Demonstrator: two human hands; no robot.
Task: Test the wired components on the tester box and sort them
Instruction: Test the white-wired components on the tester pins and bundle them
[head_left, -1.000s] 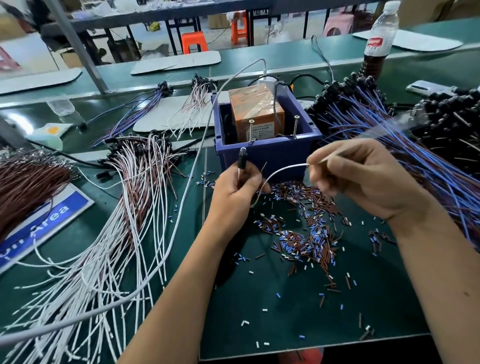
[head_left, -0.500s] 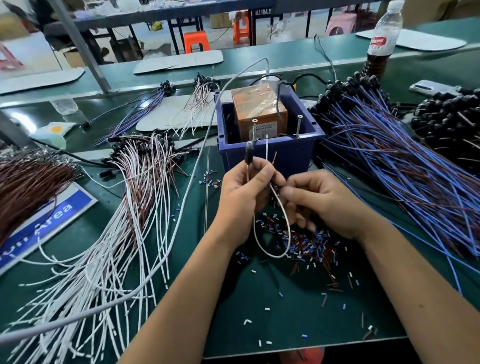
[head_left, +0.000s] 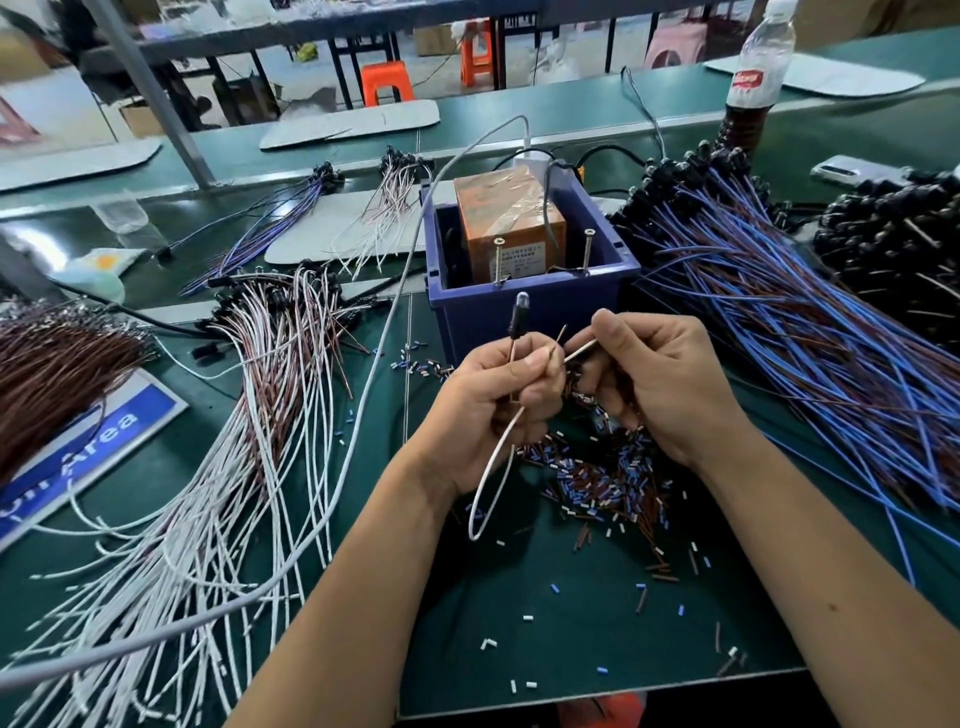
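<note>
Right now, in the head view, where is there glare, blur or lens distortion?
Head view: wide-angle bending curves the green bench edges toward the frame borders; glare shines on the tape over the orange box; the background stools look soft; both the left hand and right hand with the white wire stay sharp.

The white wire (head_left: 493, 467) loops below my left hand (head_left: 488, 400). Behind sits a dark blue bin (head_left: 524, 312) holding an orange box (head_left: 506, 223). Blue-and-brown wires (head_left: 779, 332) fan over the green mat (head_left: 571, 623).
</note>
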